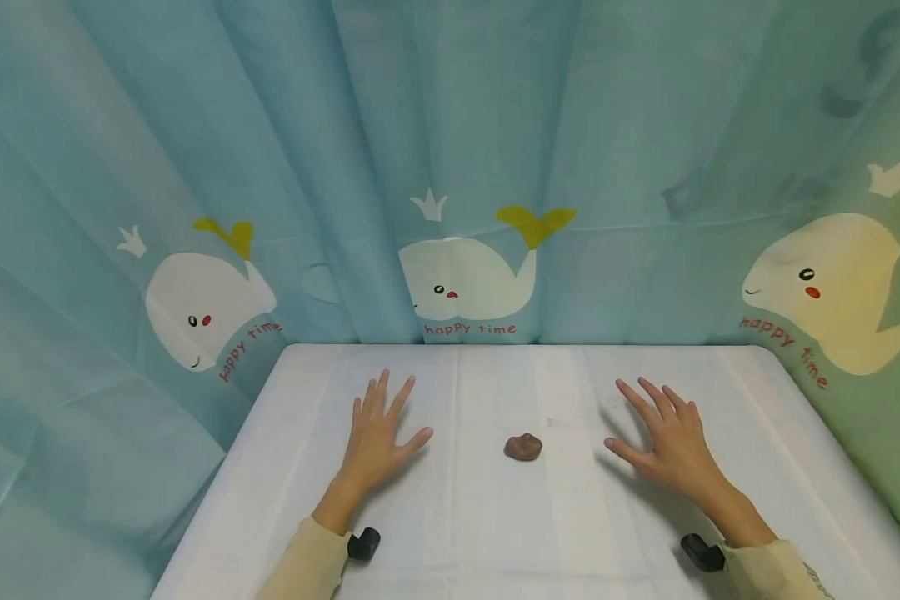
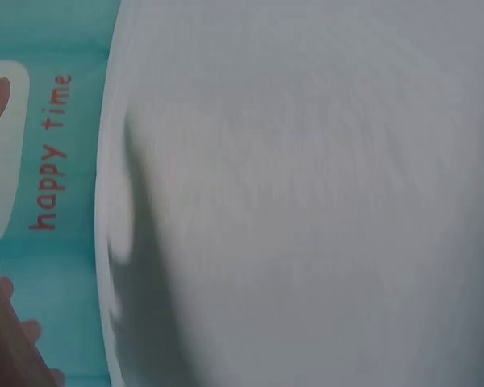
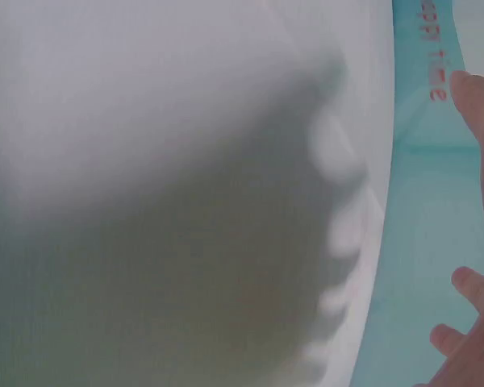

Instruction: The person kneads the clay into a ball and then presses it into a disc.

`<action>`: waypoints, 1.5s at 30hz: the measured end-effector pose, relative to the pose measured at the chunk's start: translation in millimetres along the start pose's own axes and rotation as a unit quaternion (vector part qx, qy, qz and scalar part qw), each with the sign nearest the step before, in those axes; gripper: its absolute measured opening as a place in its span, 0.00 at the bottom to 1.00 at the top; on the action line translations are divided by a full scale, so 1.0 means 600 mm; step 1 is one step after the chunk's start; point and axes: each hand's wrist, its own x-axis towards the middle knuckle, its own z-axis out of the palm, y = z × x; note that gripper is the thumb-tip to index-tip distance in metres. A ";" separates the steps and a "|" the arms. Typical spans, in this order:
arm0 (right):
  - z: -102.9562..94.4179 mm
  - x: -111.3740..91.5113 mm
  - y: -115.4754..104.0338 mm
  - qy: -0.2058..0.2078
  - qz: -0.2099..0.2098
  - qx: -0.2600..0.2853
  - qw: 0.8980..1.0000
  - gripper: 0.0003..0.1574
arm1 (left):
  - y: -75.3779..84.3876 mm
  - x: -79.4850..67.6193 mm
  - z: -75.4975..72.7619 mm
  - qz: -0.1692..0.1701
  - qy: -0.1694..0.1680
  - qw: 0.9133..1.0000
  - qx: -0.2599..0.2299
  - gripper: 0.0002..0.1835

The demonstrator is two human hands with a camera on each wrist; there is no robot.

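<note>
Lying on the white tabletop (image 1: pixel 487 525), a small brown lump (image 1: pixel 523 447) sits about midway between the left and right edges, far edge behind it, well apart from both far corners. Long axis runs left to right, roughly parallel to the far edge, so its ends face the tabletop's left and right edges (no clear front end that I can make out; the left end looks a bit lower). Looks: mid-brown, slightly shiny, irregular and rounded, wider than tall in the head view, dented on top with soft bumps and a darker underside. Material: can't tell. Grip: both hands free, nothing clamped. Left hand (image 1: pixel 375 442) is on the lump's left, fingers spread apart toward the far edge, thumb out toward the lump. Right hand (image 1: pixel 672 446) is on its right, fingers also apart and angled toward the far edge, thumb out to the lump's side. Neither touches it. Right hand casts a broad shadow (image 3: pixel 226 266) on the tabletop in the right wrist view. Beige sleeves (image 1: pixel 311 558) on both arms, a black wrist device (image 1: pixel 363 544) at each cuff. Blue-green curtain (image 1: pixel 390 125) with whale prints (image 1: pixel 480 279) stands beyond the far edge.
</note>
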 end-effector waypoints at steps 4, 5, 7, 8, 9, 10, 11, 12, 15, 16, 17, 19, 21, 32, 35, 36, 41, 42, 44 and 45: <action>0.018 0.011 -0.024 0.000 -0.026 0.012 1.000 0.57 | 0.009 0.004 0.007 0.003 -0.008 1.000 -0.009 0.47; 0.022 0.013 -0.028 -0.003 -0.031 0.015 0.999 0.57 | 0.011 0.006 0.008 0.004 -0.009 1.000 -0.012 0.48; 0.030 0.017 -0.037 -0.010 -0.041 0.021 0.999 0.56 | 0.016 0.008 0.011 0.007 -0.010 1.000 -0.015 0.47; 0.034 0.020 -0.041 -0.013 -0.046 0.024 0.999 0.56 | 0.018 0.009 0.012 0.009 -0.009 1.000 -0.017 0.47; 0.038 0.022 -0.046 -0.016 -0.051 0.026 0.998 0.56 | 0.020 0.009 0.013 0.013 -0.008 1.000 -0.017 0.47; 0.042 0.025 -0.050 -0.018 -0.056 0.028 0.998 0.55 | 0.022 0.010 0.014 0.014 -0.010 1.000 -0.016 0.47; 0.045 0.027 -0.055 -0.020 -0.061 0.031 0.997 0.55 | 0.025 0.010 0.014 0.015 -0.012 1.000 -0.018 0.47; 0.049 0.030 -0.061 -0.022 -0.068 0.034 0.997 0.55 | 0.027 0.011 0.014 0.017 -0.012 1.000 -0.019 0.46; 0.057 0.037 -0.080 -0.027 -0.088 0.041 0.995 0.54 | 0.031 0.011 0.016 0.023 -0.011 0.999 -0.020 0.44; 0.061 0.039 -0.085 -0.029 -0.095 0.042 0.994 0.53 | 0.032 0.012 0.017 0.025 -0.010 0.999 -0.020 0.44; 0.064 0.041 -0.091 -0.031 -0.102 0.045 0.993 0.52 | 0.033 0.012 0.017 0.027 -0.009 0.999 -0.021 0.44; 0.070 0.045 -0.103 -0.034 -0.113 0.047 0.992 0.50 | 0.034 0.012 0.019 0.029 -0.008 0.999 -0.022 0.43; 0.077 0.049 -0.111 -0.036 -0.122 0.050 0.991 0.48 | 0.035 0.013 0.019 0.026 -0.012 0.999 -0.024 0.43; 0.095 0.052 -0.140 -0.026 -0.149 0.058 0.987 0.36 | 0.040 0.018 0.020 0.023 -0.014 0.999 -0.039 0.43; 0.095 0.051 -0.146 -0.043 -0.134 0.055 0.988 0.29 | 0.041 0.019 0.021 0.028 -0.009 0.999 -0.040 0.42; 0.095 0.051 -0.148 -0.051 -0.128 0.055 0.989 0.27 | 0.042 0.019 0.022 0.029 -0.007 0.999 -0.041 0.42; 0.096 0.051 -0.155 -0.083 -0.100 0.052 0.990 0.21 | 0.044 0.022 0.026 0.035 0.004 0.998 -0.051 0.41; 0.097 0.051 -0.155 -0.084 -0.098 0.050 0.990 0.21 | 0.045 0.022 0.026 0.035 0.006 0.998 -0.056 0.40; 0.099 0.050 -0.156 -0.083 -0.097 0.051 0.991 0.21 | 0.047 0.023 0.027 0.032 0.009 0.997 -0.068 0.40; 0.100 0.049 -0.157 -0.080 -0.097 0.050 0.991 0.21 | 0.049 0.024 0.027 0.028 0.008 0.997 -0.077 0.40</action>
